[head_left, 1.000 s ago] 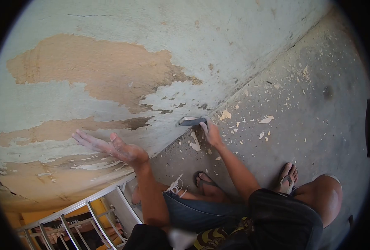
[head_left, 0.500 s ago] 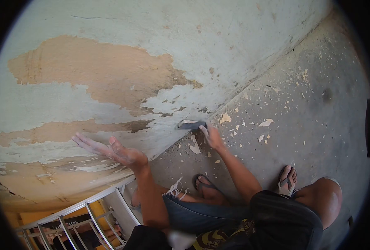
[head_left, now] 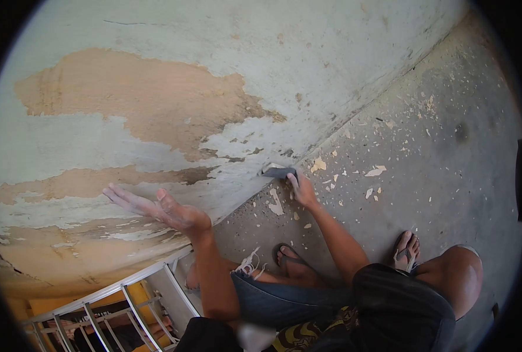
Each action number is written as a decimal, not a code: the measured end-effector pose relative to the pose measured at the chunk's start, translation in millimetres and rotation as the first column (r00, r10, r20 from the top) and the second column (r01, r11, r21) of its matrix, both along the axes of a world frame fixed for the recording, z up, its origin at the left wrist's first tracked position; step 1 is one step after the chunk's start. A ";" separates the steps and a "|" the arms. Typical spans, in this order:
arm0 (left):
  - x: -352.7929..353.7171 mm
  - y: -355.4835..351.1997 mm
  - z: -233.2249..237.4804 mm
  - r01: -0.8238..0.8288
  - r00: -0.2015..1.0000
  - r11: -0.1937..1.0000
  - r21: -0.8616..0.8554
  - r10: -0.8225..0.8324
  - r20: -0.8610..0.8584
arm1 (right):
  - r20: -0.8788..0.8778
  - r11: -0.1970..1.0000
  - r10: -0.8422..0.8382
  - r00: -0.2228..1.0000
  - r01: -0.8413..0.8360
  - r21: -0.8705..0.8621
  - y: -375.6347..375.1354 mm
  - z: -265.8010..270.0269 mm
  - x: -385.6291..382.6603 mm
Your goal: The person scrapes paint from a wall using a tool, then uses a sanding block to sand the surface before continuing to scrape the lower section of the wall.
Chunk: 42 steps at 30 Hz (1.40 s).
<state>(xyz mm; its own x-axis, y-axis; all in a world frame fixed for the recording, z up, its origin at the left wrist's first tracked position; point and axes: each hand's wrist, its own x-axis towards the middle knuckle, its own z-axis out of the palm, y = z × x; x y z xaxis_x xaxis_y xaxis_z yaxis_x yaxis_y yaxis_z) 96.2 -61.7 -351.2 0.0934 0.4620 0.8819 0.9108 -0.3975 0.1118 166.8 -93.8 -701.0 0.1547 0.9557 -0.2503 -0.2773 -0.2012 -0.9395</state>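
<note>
The person's left hand (head_left: 161, 210) is up by the wall (head_left: 231, 35). Its arm bends up from the elbow. The hand is wide open, with the fingers long and straight and the thumb sticking out to the side. The fingers look pale and dusty. That hand holds nothing, and it is hard to tell if it is touching the wall.

The right hand (head_left: 303, 190) reaches out low, with its arm stretched over the floor (head_left: 466, 199). Its fingers and thumb are pinched around the end of a flat grey tool (head_left: 279, 173). The tool is down at the bottom of the wall, near where it meets the floor, and its far end is next to the wall.

A big tan patch (head_left: 143, 97) shows where the pale green paint is gone. Little paint chips (head_left: 376, 171) are all over the floor. A metal ladder (head_left: 124, 287) is near the left arm.
</note>
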 end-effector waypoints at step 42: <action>1.4 9.6 -82.1 -0.301 0.926 0.914 -0.271 0.213 -0.312 | -0.111 0.995 0.061 0.992 -0.069 -0.070 -3.4 18.4 3.3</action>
<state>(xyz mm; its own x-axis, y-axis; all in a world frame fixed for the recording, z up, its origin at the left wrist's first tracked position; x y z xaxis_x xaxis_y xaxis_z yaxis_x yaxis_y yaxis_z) 97.6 -52.1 -433.4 0.1478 0.7465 0.6487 0.9886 -0.1310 -0.0745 170.1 -97.2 -682.6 0.0608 0.9412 -0.3323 -0.3609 -0.2897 -0.8865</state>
